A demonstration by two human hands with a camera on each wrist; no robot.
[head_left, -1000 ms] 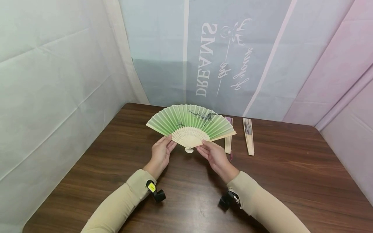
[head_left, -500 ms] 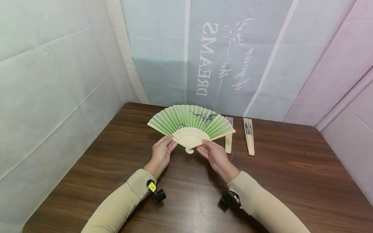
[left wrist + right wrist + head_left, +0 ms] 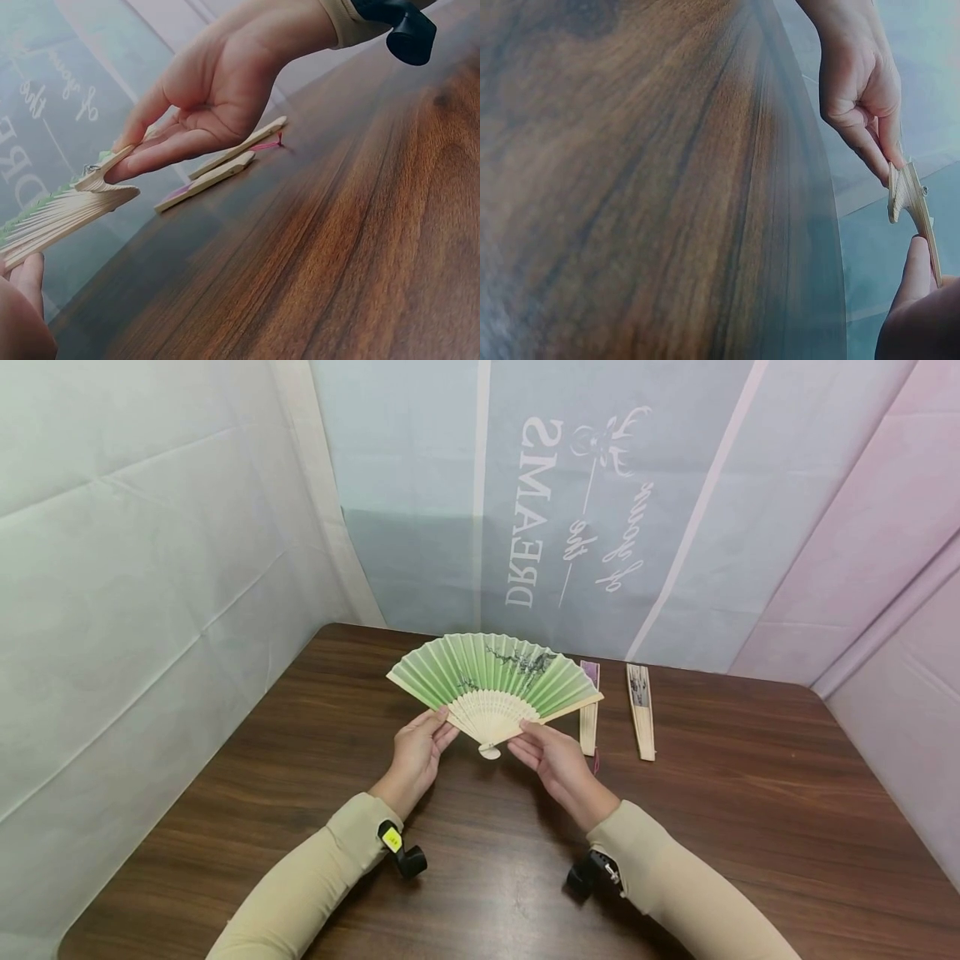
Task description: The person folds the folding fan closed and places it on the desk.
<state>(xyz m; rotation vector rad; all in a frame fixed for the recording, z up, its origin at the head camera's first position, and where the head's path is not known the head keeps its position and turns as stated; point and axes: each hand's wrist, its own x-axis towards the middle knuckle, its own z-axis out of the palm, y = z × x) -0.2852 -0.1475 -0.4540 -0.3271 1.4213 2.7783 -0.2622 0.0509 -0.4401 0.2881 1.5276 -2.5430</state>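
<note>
A spread green folding fan (image 3: 472, 664) with a dark branch pattern and pale ribs is held up above the table in the head view. My left hand (image 3: 416, 752) pinches its left outer rib between thumb and fingers. On the other side my right hand (image 3: 557, 762) pinches the right outer rib. The rounded pivot end (image 3: 490, 752) points toward me between the two hands. From the left wrist view, the fan's ribs (image 3: 67, 217) appear edge-on, partly folded together near the pivot. The fan's edge (image 3: 911, 187) also shows between both hands in the right wrist view.
Behind my right hand lies a folded fan with purple cloth (image 3: 588, 727) and a reddish tassel (image 3: 597, 764). Another folded fan with dark-patterned cloth (image 3: 641, 710) is to its right. A printed curtain (image 3: 420, 560) hangs behind the brown wooden table (image 3: 480, 877).
The green fan has narrowed slightly, mostly as its left edge came inward and to the right. Both hands keep their grip and have barely shifted. The folded fans have stayed put.
</note>
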